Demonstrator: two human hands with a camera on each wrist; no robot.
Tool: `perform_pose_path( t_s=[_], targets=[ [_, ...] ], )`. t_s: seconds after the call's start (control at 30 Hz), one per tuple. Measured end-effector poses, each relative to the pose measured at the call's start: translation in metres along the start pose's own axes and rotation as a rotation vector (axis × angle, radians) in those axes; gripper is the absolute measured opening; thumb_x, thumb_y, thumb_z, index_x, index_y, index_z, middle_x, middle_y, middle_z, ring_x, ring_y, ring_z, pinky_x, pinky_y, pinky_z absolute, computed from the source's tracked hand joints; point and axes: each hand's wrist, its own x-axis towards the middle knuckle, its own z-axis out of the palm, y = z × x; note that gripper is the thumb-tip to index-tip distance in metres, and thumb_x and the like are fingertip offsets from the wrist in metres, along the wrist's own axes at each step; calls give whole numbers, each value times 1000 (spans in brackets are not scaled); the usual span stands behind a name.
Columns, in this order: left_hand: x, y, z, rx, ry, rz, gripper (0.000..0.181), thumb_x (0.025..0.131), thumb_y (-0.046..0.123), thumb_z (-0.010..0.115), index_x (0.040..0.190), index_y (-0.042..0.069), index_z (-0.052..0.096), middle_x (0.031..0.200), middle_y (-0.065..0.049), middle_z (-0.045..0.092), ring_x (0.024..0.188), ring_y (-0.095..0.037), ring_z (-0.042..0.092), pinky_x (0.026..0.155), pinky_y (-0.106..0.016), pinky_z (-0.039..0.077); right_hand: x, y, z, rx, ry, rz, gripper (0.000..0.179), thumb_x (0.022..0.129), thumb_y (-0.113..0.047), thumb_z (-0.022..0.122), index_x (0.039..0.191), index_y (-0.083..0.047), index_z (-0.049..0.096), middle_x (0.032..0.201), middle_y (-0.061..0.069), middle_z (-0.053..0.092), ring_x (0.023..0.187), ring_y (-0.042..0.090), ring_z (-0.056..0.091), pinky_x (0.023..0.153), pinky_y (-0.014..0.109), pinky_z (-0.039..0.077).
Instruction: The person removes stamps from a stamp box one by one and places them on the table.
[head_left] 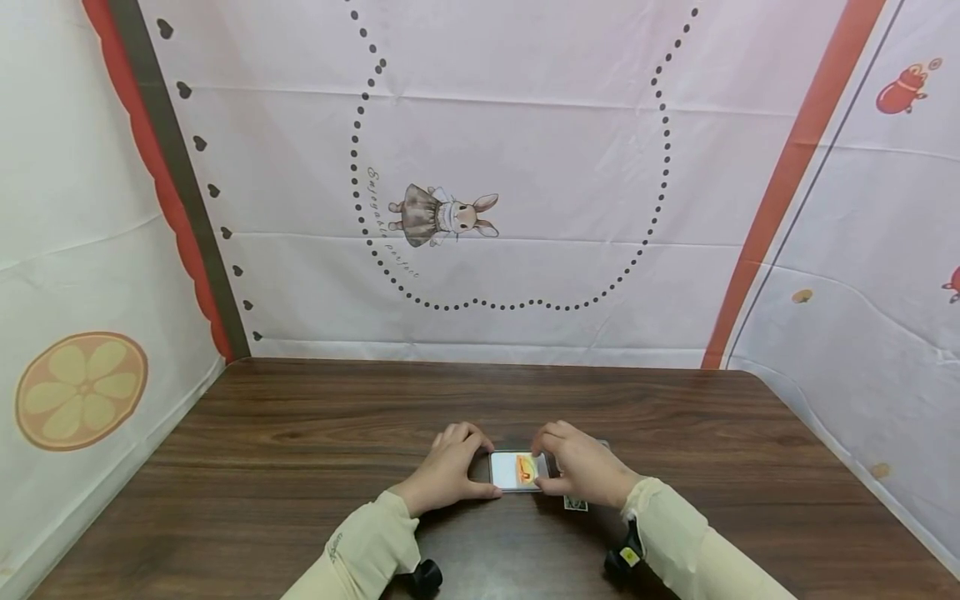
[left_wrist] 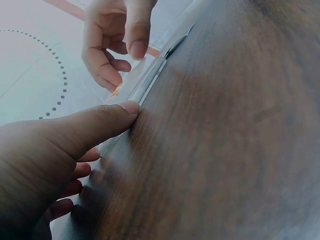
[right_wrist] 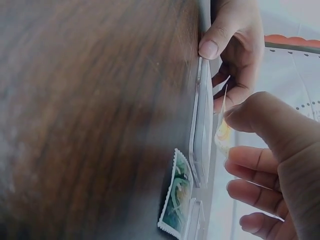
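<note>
A small clear plastic case [head_left: 504,475] lies flat on the brown wooden table [head_left: 300,433]. My left hand [head_left: 480,468] grips its left end, thumb [left_wrist: 107,120] on the near edge [left_wrist: 145,85] and fingers curled over the far edge. My right hand [head_left: 546,463] pinches a thin stamp with an orange picture [head_left: 528,468] at the case's right end. In the right wrist view the orange stamp [right_wrist: 222,135] stands tilted just above the case [right_wrist: 200,135]. A green stamp [right_wrist: 175,195] with a toothed edge lies on the table beside my right hand.
A second clear piece [right_wrist: 197,220] lies next to the green stamp [head_left: 576,503]. Printed cloth walls [head_left: 480,208] close in the table on the left, back and right. Bare wood stretches to both sides of my hands.
</note>
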Motion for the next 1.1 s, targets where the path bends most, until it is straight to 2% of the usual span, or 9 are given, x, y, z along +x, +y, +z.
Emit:
perform_pose_path(
  t_s=[0.47,0.77,1.1],
  targets=[
    [0,-1,1,18,16,6,52,75,43,80,113,13,61,119,-7,53,115,-27,45,98,-50,34,-4,4,0,15,-4,-3,20,84,-25,71,98,-12,64,101,-3,61,89,7,51,74,24,48],
    [0,0,1,19,18,5,52,74,43,80,113,13,62,119,-6,53,115,-26,45,98,-50,34,-6,4,-1,35,-21,30,22,84,-27,71,99,-13,64,102,-3,60,85,5,49,69,20,47],
    [-1,1,0,13,23,5,52,74,43,81,112,12,62,118,-6,54,115,-26,46,98,-50,34,-8,4,-3,34,-34,46,22,84,-27,71,99,-12,65,103,-3,60,87,6,50,71,22,48]
  ],
)
